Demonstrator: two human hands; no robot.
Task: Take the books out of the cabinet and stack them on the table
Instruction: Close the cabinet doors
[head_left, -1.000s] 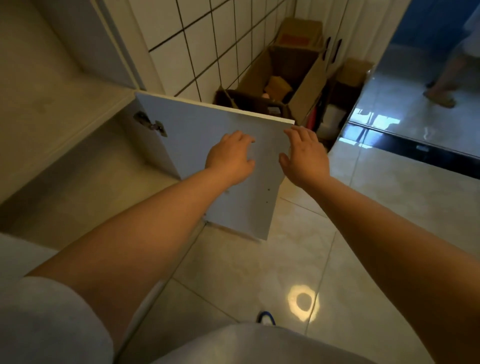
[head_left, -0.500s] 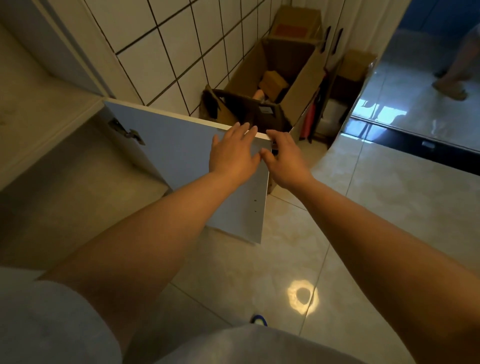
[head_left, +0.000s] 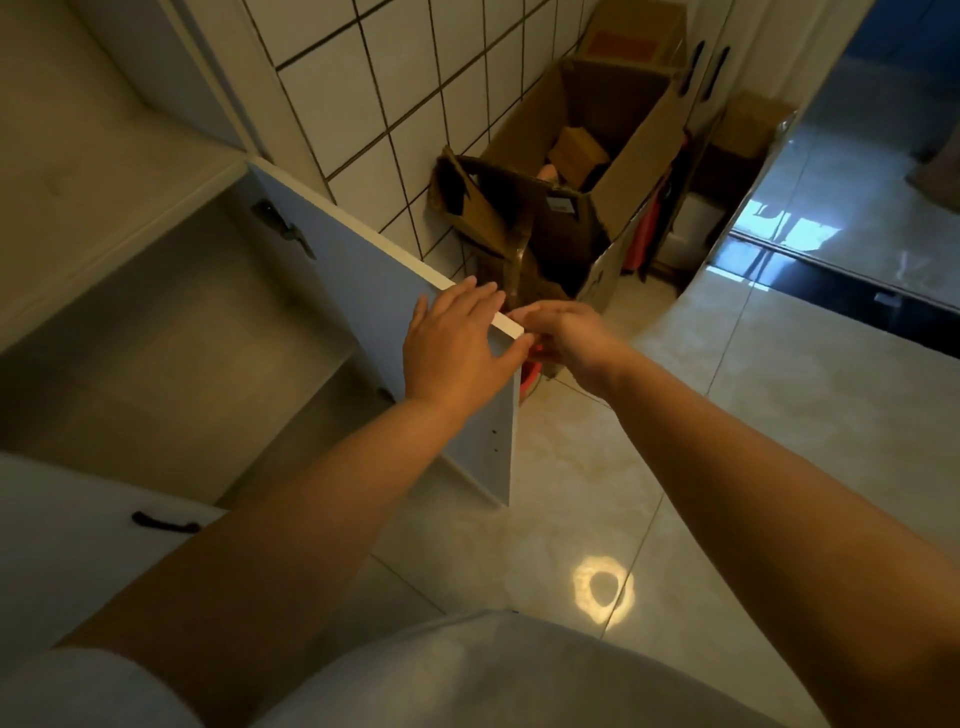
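Open cabinet at 9 to 10 o'clock: pale, matte interior, flat shelf boards, no books visible inside (lower shelf partly hidden by the arms). No table in view.

Cabinet door swung outward toward centre: smooth flat white panel, square-cut edge, metal hinge near its upper inner corner, two small drilled holes near the free edge.

Left hand at centre, laid flat against the door's inner face near the top free corner, fingers straight and close together, tips reaching the top edge.

Right hand just at 3 o'clock of the left, at the same corner, fingers bent round the door's outer side; grip on the edge likely, though the fingertips lie behind the panel and cannot be told for certain.

Second, closed door with a thin black handle at 8 o'clock.

Wall at 12 o'clock: glossy white square tiles, dark grout.

Cardboard boxes at 1 o'clock: brown, creased, flaps open, standing on the floor against the wall.

Floor from 3 to 6 o'clock: polished cream tiles, round lamp reflection at 5 o'clock.
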